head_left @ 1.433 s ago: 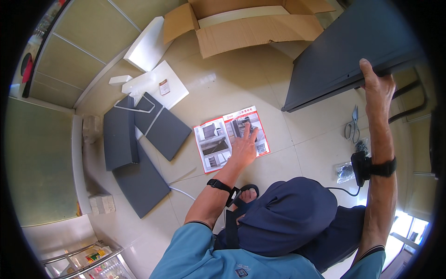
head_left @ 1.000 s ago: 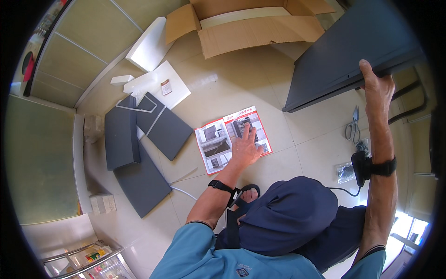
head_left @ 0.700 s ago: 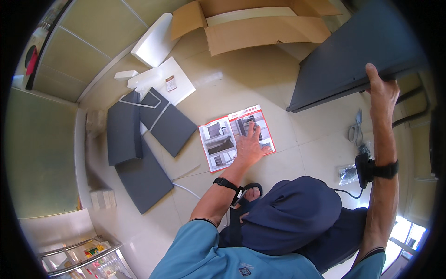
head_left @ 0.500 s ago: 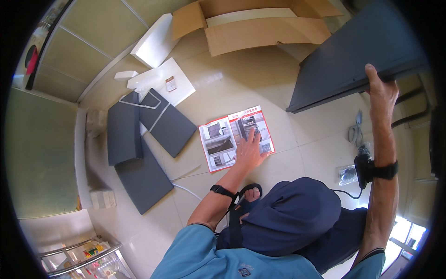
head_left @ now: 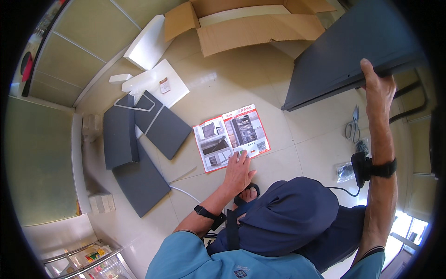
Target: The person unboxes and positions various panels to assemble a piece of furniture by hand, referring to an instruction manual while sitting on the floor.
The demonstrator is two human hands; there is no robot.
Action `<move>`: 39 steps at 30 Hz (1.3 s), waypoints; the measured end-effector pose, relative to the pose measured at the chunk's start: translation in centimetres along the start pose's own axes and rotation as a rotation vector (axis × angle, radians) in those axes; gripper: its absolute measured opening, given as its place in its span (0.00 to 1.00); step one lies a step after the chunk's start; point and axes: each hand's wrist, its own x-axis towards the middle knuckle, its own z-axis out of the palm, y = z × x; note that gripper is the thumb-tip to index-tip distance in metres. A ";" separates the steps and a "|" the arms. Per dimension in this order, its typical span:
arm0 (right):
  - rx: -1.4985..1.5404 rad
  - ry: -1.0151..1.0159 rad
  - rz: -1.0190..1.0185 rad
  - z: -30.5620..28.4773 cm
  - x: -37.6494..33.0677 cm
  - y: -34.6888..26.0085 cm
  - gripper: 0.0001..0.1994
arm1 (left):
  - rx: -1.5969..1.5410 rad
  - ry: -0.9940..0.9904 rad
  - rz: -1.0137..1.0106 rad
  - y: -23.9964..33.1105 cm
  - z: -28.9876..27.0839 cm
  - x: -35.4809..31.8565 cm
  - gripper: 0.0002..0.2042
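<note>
An instruction leaflet with a red border and pictures of a cabinet lies spread on the tiled floor in front of me. Over its near edge is my left hand, fingers stretched out and holding nothing. At the right, my right hand grips the edge of a large dark grey panel, thumb on the near face; its other fingers are hidden behind. The panel stands tilted, a lower corner near the floor. Scissors with grey handles lie below it.
Several dark grey panels lie stacked at the left, with a bent white wire piece on top. White foam sheets and an opened cardboard box are at the back. Small plastic bags of parts rest near my right forearm.
My left hand has drawn back toward me from the leaflet's middle to its near edge, uncovering the pictures. My right hand still holds the panel.
</note>
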 end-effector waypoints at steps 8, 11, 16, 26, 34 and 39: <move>0.019 -0.007 0.056 0.0 -0.3 -0.2 0.30 | 0.023 0.000 -0.010 -0.2 0.6 -0.6 0.28; 0.008 0.015 0.025 0.0 -0.3 -0.2 0.28 | 0.024 -0.038 0.010 -0.4 0.7 -0.7 0.28; 0.014 0.005 0.015 0.1 -0.5 -0.8 0.27 | 0.022 -0.020 0.008 -0.5 0.7 -0.8 0.27; 0.008 0.026 0.011 0.1 -0.3 -0.3 0.29 | 0.023 -0.026 0.005 -0.6 1.0 -0.9 0.27; 0.006 0.011 0.019 0.1 -0.4 -0.2 0.29 | 0.033 -0.032 -0.001 -0.6 1.1 -0.9 0.28; -0.015 0.008 0.014 -0.1 0.0 -0.4 0.29 | -0.016 -0.042 0.024 -1.1 0.8 -0.6 0.28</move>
